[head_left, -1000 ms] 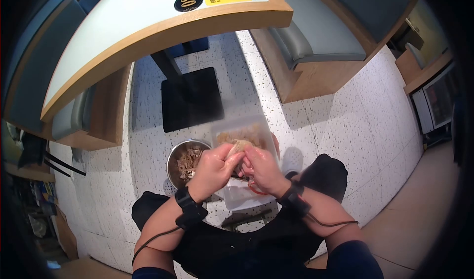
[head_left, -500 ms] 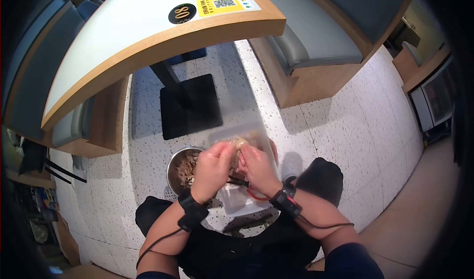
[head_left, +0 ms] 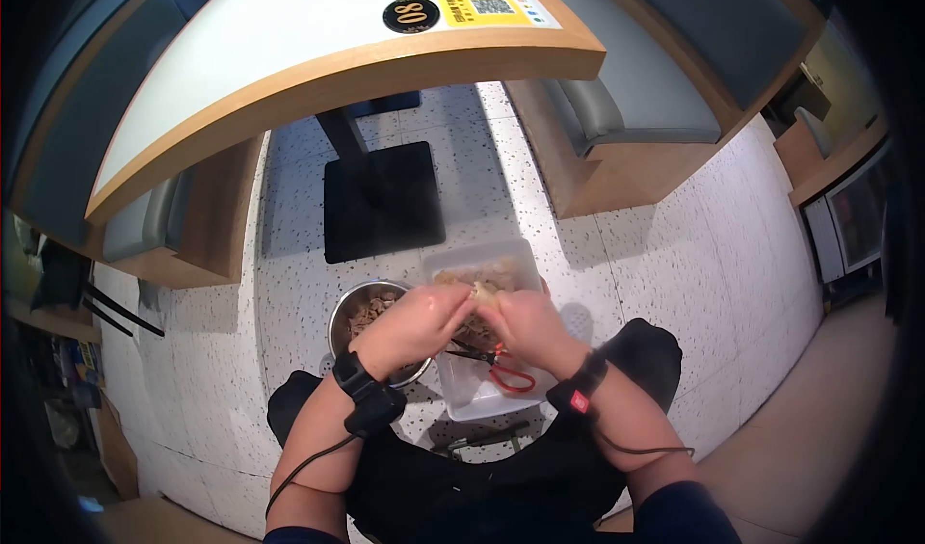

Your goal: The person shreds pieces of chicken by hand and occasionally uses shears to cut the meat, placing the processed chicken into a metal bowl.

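Observation:
My left hand point(head_left: 429, 318) and my right hand point(head_left: 530, 320) meet over a translucent plastic tub point(head_left: 467, 399). Both are closed, fingertips pinching a pale yellowish piece of meat point(head_left: 485, 292), partly hidden by the fingers. More pale pieces point(head_left: 501, 274) lie in the far half of the tub. Red-handled scissors point(head_left: 513, 378) rest across the tub below my hands, their dark blades pointing left. Left of the tub stands a round metal bowl point(head_left: 337, 324) with brownish chopped pieces point(head_left: 371, 310) in it, partly covered by my left hand and forearm.
A white table point(head_left: 289, 24) with a wooden edge overhangs the floor ahead, on a black base plate point(head_left: 381, 202). Grey padded benches point(head_left: 646, 110) flank it. My knees point(head_left: 631, 361) are on either side of the tub. Cables run from bands on both wrists.
My hands have turned and flattened over the tub, the fingertips still together on the piece. The scissors now show more fully. The view has shifted slightly, with the table appearing farther right.

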Available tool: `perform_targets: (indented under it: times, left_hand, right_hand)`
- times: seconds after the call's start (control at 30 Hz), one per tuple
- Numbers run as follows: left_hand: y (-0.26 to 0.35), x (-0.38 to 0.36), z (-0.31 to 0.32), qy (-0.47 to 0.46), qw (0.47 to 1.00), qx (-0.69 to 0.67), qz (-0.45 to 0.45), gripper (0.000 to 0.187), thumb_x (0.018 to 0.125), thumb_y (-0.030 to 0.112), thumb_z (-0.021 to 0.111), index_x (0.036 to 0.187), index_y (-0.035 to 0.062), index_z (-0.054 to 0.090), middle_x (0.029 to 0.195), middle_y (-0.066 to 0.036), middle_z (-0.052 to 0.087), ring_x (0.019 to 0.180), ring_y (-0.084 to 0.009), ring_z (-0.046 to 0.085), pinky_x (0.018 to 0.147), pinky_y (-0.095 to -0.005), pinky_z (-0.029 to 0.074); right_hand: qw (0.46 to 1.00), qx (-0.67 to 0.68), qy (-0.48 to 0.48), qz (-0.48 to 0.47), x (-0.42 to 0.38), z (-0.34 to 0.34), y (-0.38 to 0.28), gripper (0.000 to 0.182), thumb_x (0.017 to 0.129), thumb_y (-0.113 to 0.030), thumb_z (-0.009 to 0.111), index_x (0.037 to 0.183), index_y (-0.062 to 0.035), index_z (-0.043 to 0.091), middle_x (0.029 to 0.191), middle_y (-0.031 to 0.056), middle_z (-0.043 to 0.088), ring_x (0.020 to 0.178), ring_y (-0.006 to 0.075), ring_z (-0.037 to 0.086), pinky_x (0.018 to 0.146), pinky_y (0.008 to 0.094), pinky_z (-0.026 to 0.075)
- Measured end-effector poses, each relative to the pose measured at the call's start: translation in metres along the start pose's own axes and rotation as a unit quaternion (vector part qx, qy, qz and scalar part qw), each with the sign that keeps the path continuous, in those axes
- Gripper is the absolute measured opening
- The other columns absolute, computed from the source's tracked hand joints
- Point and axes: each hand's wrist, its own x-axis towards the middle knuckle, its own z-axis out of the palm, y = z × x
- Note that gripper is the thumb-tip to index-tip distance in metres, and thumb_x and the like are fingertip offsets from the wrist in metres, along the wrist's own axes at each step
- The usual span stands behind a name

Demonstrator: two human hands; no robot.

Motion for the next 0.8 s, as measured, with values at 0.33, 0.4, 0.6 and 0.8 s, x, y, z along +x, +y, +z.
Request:
perform_targets:
  times: [0.33,0.4,0.6,0.8]
  left_hand:
    - [-0.001,-0.002,0.034,0.051,0.984,0.163,-0.050,0.010,0.088,0.009,0.059,0.089,-0.0005,0.058,0.077,-0.024,0.067,0.075,-0.0437,0.068,0.067,-0.0514,0.056]
    - [-0.001,-0.001,0.040,0.076,0.979,0.177,-0.065,0.010,0.089,0.009,0.058,0.088,-0.0007,0.058,0.077,-0.024,0.068,0.074,-0.0432,0.069,0.066,-0.0513,0.056]
    - [-0.007,0.001,0.053,0.087,0.971,0.215,-0.067,0.015,0.091,0.013,0.056,0.083,0.0007,0.060,0.076,-0.021,0.069,0.072,-0.0392,0.070,0.065,-0.0488,0.057]
    - [-0.012,0.006,0.066,0.073,0.960,0.261,-0.070,0.018,0.092,0.016,0.055,0.083,0.0018,0.064,0.073,-0.018,0.069,0.069,-0.0356,0.071,0.063,-0.0467,0.058]
  right_hand:
    - [0.989,-0.124,0.039,0.066,-0.002,0.024,-0.007,0.035,0.104,-0.032,0.053,0.082,-0.0053,0.060,0.060,0.0190,0.063,0.055,0.0388,0.064,0.054,0.0521,0.051]
    - [0.990,-0.110,0.039,0.079,0.000,0.021,-0.014,0.035,0.104,-0.031,0.052,0.083,-0.0039,0.061,0.062,0.0204,0.063,0.058,0.0403,0.065,0.056,0.0530,0.051]
    - [0.985,-0.120,0.008,0.123,0.004,0.028,-0.014,0.036,0.102,-0.027,0.051,0.079,-0.0021,0.065,0.067,0.0220,0.065,0.064,0.0416,0.067,0.061,0.0534,0.053]
    - [0.983,-0.137,-0.030,0.118,0.009,0.029,-0.004,0.028,0.092,-0.021,0.055,0.078,-0.0016,0.070,0.074,0.0225,0.070,0.071,0.0416,0.070,0.066,0.0524,0.055]
